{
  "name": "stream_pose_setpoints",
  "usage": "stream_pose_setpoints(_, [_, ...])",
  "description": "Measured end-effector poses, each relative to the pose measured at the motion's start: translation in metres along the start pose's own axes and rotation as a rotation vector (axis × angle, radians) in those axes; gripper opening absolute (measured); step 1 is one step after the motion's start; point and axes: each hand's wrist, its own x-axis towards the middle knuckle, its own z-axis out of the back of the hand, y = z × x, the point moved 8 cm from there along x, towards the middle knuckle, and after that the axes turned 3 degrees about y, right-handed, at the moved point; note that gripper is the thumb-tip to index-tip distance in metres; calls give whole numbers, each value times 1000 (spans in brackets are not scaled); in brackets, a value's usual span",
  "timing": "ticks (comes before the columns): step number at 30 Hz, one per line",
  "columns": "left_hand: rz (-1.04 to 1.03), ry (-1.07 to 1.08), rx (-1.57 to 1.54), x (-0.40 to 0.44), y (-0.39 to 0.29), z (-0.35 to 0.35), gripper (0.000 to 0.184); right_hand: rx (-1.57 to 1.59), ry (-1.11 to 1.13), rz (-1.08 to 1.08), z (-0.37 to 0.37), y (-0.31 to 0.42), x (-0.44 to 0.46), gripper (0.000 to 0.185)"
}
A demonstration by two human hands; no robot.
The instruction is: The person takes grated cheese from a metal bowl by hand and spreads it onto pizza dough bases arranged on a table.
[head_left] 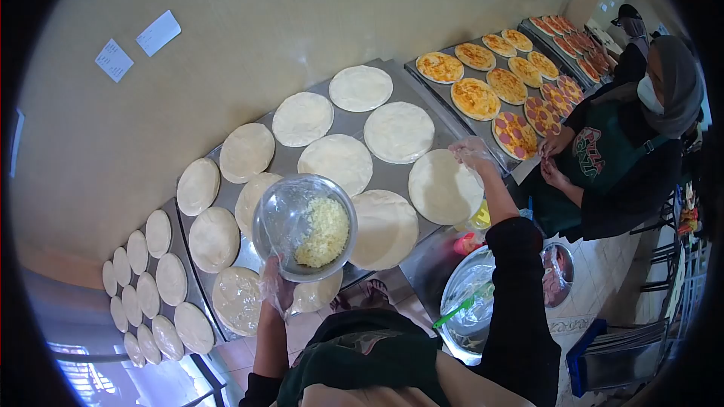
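My left hand (277, 286), in a clear plastic glove, grips the near rim of a steel bowl (265, 218). Grated white cheese (323, 234) is heaped in the bowl's right half. Below the bowl are round dough bases (383, 230) on a metal tray, some partly hidden by it. On the right, my right hand (471, 152), also gloved in clear plastic, is over the far right edge of a pale dough base (445, 187). Its fingers look stretched out, with nothing visible in them; whether they touch the dough is unclear.
More dough bases (171, 279) lie on a tray to the left. Topped pizzas (507, 86) fill trays at the back right, where a co-worker (603, 151) stands close by. A large bowl (452, 286) with a green-handled utensil (456, 311) sits by my right arm.
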Motion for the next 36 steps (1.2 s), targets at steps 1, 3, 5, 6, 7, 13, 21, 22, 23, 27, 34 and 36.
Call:
stream_pose_setpoints(1, [-53, 30, -13, 2, -6, -1, 33, -156, -22, 87, -2, 9, 3, 16])
stream_pose_setpoints(3, [-33, -1, -70, 7, -8, 4, 38, -316, -39, 173, -13, 17, 6, 15])
stream_pose_setpoints(5, [-21, -30, -134, 8, -11, 7, 43, -432, -26, 178, -24, 25, 7, 14])
stream_pose_setpoints(6, [-30, -36, -119, 6, -14, 7, 42, -438, -24, 179, -28, 22, 12, 14])
stream_pose_setpoints(7, [-39, -41, -104, 5, -16, 7, 40, -508, -34, 257, -35, 25, 14, 13])
stream_pose_setpoints(13, [-90, 53, 49, 12, -17, 25, 30, -654, 32, 357, -60, 54, -8, 15])
stream_pose_setpoints(21, [-47, -32, 12, 12, -18, 32, 43, -796, 194, 313, -89, 52, -34, 23])
stream_pose_setpoints(22, [-69, -34, -1, 11, -20, 32, 43, -742, 226, 340, -89, 56, -45, 23])
stream_pose_setpoints(23, [-64, -38, -1, 12, -21, 32, 43, -687, 256, 366, -89, 59, -55, 23])
stream_pose_setpoints(27, [-89, -54, 11, 12, -23, 33, 27, -783, 393, 377, -95, 62, -82, 23])
stream_pose_setpoints(34, [-97, -15, -91, 4, -30, 9, 43, -700, 349, 466, -82, 35, -105, 21])
stream_pose_setpoints(36, [-151, 54, 46, 11, -27, 13, 41, -701, 347, 449, -72, 32, -108, 20])
